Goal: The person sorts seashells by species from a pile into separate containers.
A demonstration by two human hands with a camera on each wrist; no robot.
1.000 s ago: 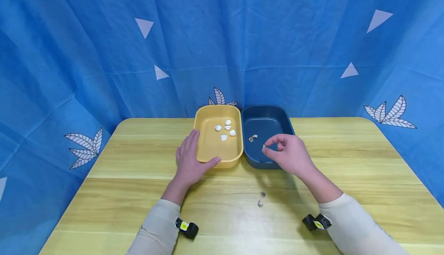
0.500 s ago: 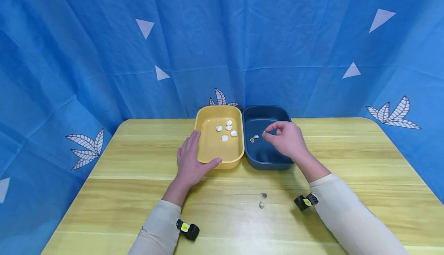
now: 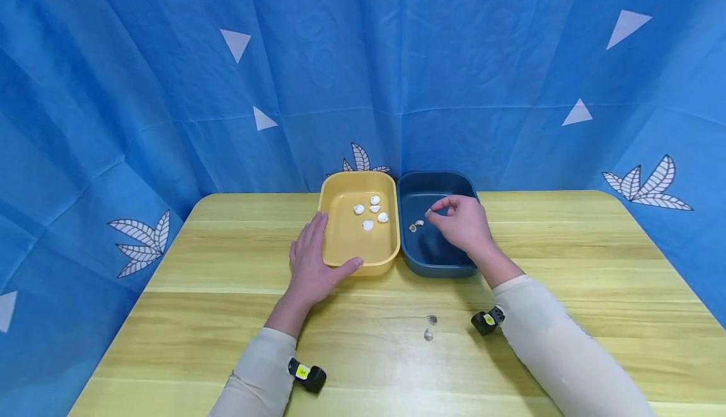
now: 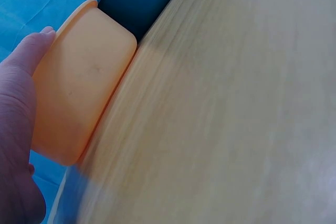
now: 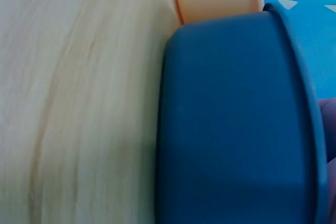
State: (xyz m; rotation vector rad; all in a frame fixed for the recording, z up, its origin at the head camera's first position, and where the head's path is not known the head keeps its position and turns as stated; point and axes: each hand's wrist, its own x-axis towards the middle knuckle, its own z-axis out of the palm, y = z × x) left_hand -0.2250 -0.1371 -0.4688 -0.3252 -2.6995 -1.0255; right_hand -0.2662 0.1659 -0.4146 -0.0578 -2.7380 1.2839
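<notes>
My right hand [image 3: 462, 222] pinches a small pale shell [image 3: 428, 213] between thumb and index finger, over the dark blue tray [image 3: 437, 271]. Two small brownish shells, one of them a shell [image 3: 413, 228] with a dark inside, lie in that tray near its left wall. My left hand [image 3: 311, 264] rests against the yellow tray [image 3: 363, 269], fingers extended along its left side and thumb on the front rim. Several white shells [image 3: 368, 225] lie inside the yellow tray. In the right wrist view, the blue tray's wall [image 5: 236, 114] hides most of the right hand.
Two small greyish shells, including a shell [image 3: 428, 334] nearest me, lie on the wooden table [image 3: 374, 354] in front of the trays. Both trays stand side by side near the back edge. A blue curtain [image 3: 317, 77] hangs behind the table.
My right hand has moved farther back over the blue tray, still pinching the shell, and its forearm has shifted left. The left hand stays at the yellow tray.
</notes>
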